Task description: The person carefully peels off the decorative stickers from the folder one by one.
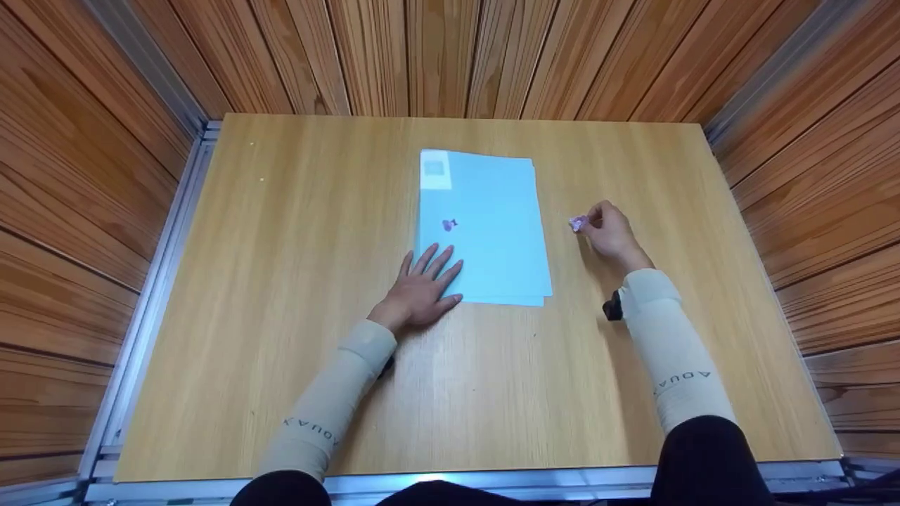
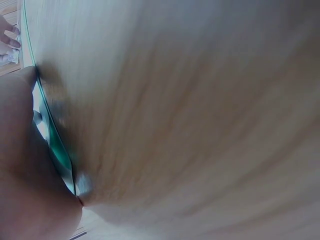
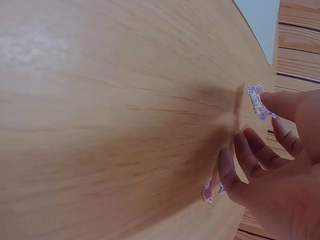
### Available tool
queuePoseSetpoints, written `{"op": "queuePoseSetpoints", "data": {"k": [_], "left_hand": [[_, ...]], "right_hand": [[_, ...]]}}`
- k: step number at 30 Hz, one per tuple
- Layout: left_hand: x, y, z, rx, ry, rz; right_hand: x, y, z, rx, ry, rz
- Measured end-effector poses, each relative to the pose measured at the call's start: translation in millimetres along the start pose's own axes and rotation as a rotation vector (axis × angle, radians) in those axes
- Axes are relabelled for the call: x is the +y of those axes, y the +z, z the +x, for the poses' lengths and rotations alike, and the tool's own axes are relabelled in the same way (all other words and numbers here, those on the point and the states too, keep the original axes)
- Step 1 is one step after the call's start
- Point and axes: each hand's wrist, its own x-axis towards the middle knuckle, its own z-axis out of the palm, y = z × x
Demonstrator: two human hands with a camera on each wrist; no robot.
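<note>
My left hand (image 1: pixel 418 292) lies with fingers spread on the lower left corner of a stack of pale blue sheets (image 1: pixel 499 232). Just beyond its fingertips, a small purple sticker (image 1: pixel 449 225) sits on the top sheet. To the right of the sheets, my right hand (image 1: pixel 612 232) pinches another small pink-and-purple sticker (image 3: pixel 258 101) between thumb and index finger, held over the bare wood. In the right wrist view its other fingers (image 3: pixel 230 172) curve loosely near the tabletop. More little stickers (image 3: pixel 207 191) lie past those fingers, hidden by the hand in the head view.
A whitish rectangle (image 1: pixel 436 169) with a grey square marks the top left corner of the sheets. The wooden table (image 1: pixel 302 232) has metal rails (image 1: pixel 169 232) along its left and front edges. Wood-plank walls (image 1: pixel 443 56) stand at the back and both sides.
</note>
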Motion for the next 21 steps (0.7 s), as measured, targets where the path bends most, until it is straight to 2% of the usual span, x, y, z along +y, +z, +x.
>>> {"op": "queuePoseSetpoints", "data": {"k": [1,3,6,13,21], "left_hand": [[-6.0,11.8,9.6,-0.013,-0.043,0.062],[-19.4,32.0,25.9,-0.037,-0.087,0.157],[-22.4,38.6,32.2,-0.039,-0.105,0.168],[-22.7,35.8,30.3,-0.057,-0.083,0.144],[-22.5,35.7,29.2,-0.037,-0.078,0.148]], "right_hand": [[0,1,1.0,0.004,0.005,-0.001],[0,2,2.2,0.011,0.016,-0.003],[0,4,4.5,0.023,0.028,-0.012],[1,6,7.6,0.053,0.003,-0.064],[2,9,11.5,0.075,0.007,-0.082]]}}
